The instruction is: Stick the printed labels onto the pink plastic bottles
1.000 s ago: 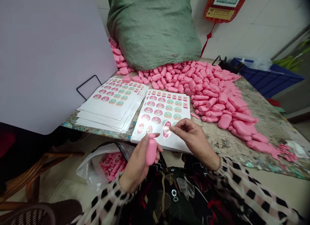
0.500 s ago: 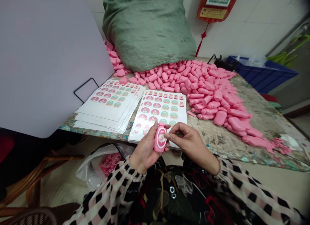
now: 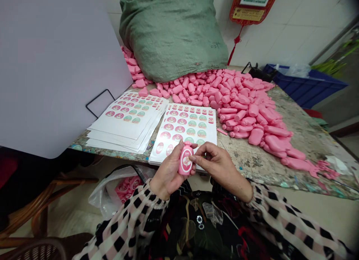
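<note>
My left hand (image 3: 168, 170) is wrapped round a small pink plastic bottle (image 3: 183, 170), held upright with its cap end away from me. An oval pink and white label (image 3: 186, 161) sits on the bottle's front face. Curled in from the right, my right hand (image 3: 217, 161) is closed, its thumb tip against the label; anything between its fingers is hidden. Just beyond both hands lies a stack of sticker sheets (image 3: 175, 127) printed with pink and green oval labels.
A second stack of sticker sheets (image 3: 126, 125) lies to the left, near a grey panel (image 3: 56, 73). Many pink bottles (image 3: 238, 99) are heaped below a green sack (image 3: 174, 32). At the right back stands a blue crate (image 3: 308, 88). Below the table, a plastic bag (image 3: 105, 192) contains labelled bottles.
The right thumb stays at the label with hardly any shift. The whole view has moved very slightly; the bottle remains in my left hand.
</note>
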A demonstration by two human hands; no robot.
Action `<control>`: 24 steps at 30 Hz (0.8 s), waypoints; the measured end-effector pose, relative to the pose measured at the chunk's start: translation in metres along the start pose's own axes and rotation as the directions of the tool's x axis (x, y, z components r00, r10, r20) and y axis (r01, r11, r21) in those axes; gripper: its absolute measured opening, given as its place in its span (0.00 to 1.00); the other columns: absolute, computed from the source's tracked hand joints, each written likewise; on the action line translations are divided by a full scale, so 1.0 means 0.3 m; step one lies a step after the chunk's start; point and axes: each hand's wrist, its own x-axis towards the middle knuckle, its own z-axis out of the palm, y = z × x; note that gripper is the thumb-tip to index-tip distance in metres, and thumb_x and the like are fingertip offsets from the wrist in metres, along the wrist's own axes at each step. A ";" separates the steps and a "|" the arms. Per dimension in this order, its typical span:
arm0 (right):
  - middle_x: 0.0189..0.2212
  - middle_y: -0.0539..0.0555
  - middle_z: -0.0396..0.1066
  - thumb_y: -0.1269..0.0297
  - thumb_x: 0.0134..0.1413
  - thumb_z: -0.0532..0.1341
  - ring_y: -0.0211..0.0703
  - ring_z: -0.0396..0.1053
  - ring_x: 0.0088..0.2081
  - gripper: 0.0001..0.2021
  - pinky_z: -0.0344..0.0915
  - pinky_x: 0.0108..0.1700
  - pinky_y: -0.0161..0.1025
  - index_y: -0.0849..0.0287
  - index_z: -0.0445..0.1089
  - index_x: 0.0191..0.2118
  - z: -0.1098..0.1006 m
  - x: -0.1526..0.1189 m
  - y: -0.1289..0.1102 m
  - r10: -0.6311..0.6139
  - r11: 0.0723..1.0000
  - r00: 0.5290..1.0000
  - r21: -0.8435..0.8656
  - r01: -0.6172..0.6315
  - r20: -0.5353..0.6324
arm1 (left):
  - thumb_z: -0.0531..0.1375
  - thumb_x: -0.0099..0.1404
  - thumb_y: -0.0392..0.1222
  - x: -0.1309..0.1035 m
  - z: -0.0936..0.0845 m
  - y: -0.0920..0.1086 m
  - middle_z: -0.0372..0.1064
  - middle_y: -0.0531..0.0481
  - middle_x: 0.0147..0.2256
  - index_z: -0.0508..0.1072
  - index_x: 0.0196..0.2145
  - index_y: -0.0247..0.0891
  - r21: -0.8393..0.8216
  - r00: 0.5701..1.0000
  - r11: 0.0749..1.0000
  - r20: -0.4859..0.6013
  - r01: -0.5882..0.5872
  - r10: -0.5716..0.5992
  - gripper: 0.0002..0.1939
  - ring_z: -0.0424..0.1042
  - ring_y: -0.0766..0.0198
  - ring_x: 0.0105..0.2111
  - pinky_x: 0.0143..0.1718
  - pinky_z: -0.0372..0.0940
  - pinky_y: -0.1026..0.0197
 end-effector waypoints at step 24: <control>0.29 0.50 0.68 0.59 0.54 0.58 0.39 0.64 0.31 0.07 0.58 0.34 0.36 0.56 0.67 0.30 -0.073 0.008 0.052 -0.076 0.940 0.997 -0.333 0.075 0.011 | 0.59 0.55 0.31 -0.060 -0.038 0.027 0.67 0.50 0.32 0.59 0.45 0.40 0.378 0.992 0.925 0.101 0.028 -0.072 0.21 0.69 0.66 0.26 0.29 0.64 0.61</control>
